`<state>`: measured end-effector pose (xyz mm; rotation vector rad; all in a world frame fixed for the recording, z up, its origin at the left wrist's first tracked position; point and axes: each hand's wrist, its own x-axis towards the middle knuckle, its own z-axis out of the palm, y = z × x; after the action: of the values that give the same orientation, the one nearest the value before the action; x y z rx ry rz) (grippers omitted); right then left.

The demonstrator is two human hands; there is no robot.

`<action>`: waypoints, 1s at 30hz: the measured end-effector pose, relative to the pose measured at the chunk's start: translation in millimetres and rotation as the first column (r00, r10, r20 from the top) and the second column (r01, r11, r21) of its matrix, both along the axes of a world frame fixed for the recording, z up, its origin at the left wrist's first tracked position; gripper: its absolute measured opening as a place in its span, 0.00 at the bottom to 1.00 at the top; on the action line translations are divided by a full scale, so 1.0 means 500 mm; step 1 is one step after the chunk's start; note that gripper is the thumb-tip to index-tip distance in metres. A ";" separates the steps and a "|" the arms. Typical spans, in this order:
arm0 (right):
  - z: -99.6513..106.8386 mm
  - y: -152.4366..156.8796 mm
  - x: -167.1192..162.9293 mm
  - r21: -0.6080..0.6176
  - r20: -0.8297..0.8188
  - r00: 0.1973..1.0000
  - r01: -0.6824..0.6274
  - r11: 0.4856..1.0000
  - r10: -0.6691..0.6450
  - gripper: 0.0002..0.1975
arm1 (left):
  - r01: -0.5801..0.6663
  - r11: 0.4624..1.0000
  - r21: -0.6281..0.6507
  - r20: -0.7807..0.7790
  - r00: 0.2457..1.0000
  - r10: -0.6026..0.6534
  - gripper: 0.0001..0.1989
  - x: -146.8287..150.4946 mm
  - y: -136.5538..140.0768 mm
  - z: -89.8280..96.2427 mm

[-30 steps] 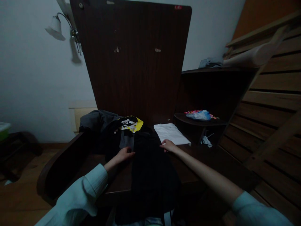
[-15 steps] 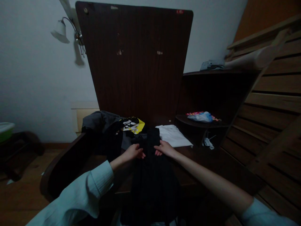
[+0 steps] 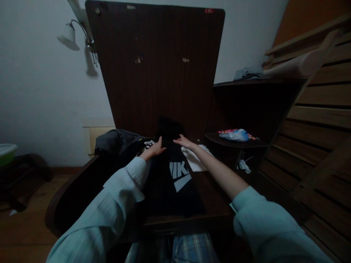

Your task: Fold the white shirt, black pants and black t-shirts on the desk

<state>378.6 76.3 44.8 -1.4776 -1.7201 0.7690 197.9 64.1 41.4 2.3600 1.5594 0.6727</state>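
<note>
A black garment [image 3: 167, 197] with a large pale printed logo lies spread over the dark wooden desk in front of me, its far end raised and blurred against the upright panel. My left hand [image 3: 155, 149] is at the garment's left side, thumb apart from the fingers. Opposite it, my right hand [image 3: 184, 141] hovers at the right side, fingers also apart. Neither hand is visibly gripping the cloth. Partly under my right forearm is a folded white cloth [image 3: 196, 162].
A grey garment pile [image 3: 116, 142] sits at the left, beside a yellow-and-black printed cloth [image 3: 148, 143]. To the right, a shelf [image 3: 246, 145] holds a plastic bag [image 3: 234, 135]. A tall dark panel [image 3: 164, 73] stands behind the desk.
Both hands have moved forward and spread from the cloth they were gripping. The black garment has turned over away from me, showing its logo; its near end no longer hangs off the desk.
</note>
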 end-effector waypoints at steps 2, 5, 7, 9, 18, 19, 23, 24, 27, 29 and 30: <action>-0.043 -0.045 0.006 -0.039 0.090 0.987 -0.131 0.991 0.134 0.29 | 0.033 0.999 -0.031 -0.086 0.996 -0.036 0.32 -0.022 -0.050 -0.048; -0.114 -0.129 0.024 -0.039 0.243 0.903 -0.355 0.934 0.354 0.25 | 0.126 0.991 -0.046 -0.158 0.979 -0.131 0.28 -0.061 -0.148 -0.111; -0.161 -0.182 0.033 -0.013 0.374 0.831 -0.439 0.898 0.412 0.25 | 0.179 0.980 -0.088 -0.145 0.971 -0.190 0.28 -0.086 -0.214 -0.141; -0.203 -0.226 0.036 0.010 0.469 0.779 -0.476 0.879 0.416 0.25 | 0.222 0.967 -0.124 -0.133 0.962 -0.238 0.32 -0.107 -0.272 -0.163; -0.256 -0.299 0.037 0.109 0.547 0.784 -0.413 0.904 0.293 0.24 | 0.340 0.921 -0.188 -0.090 0.928 -0.361 0.34 -0.140 -0.380 -0.201; -0.250 -0.301 0.039 0.108 0.541 0.787 -0.415 0.904 0.297 0.23 | 0.343 0.922 -0.182 -0.079 0.929 -0.362 0.30 -0.139 -0.383 -0.199; -0.221 -0.302 0.028 0.151 0.434 0.854 -0.383 0.912 0.287 0.15 | 0.300 0.942 -0.147 -0.007 0.952 -0.305 0.17 -0.127 -0.388 -0.189; -0.214 -0.301 0.020 0.168 0.370 0.888 -0.354 0.920 0.274 0.13 | 0.271 0.954 -0.130 0.021 0.963 -0.270 0.17 -0.123 -0.388 -0.188; -0.209 -0.293 -0.009 0.164 0.145 0.958 -0.270 0.949 0.247 0.10 | 0.164 0.986 -0.014 0.135 0.978 -0.161 0.19 -0.105 -0.391 -0.191; -0.220 -0.286 -0.027 0.137 0.027 0.968 -0.251 0.958 0.249 0.09 | 0.162 0.985 0.066 0.171 0.970 -0.171 0.20 -0.095 -0.395 -0.196; -0.228 -0.283 -0.033 0.121 -0.018 0.969 -0.243 0.962 0.247 0.08 | 0.210 0.975 0.073 0.151 0.964 -0.219 0.20 -0.091 -0.398 -0.198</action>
<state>362.2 -65.1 -69.3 -1.1801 -1.9123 0.7986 152.6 -134.8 -57.7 2.4035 1.2130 0.8399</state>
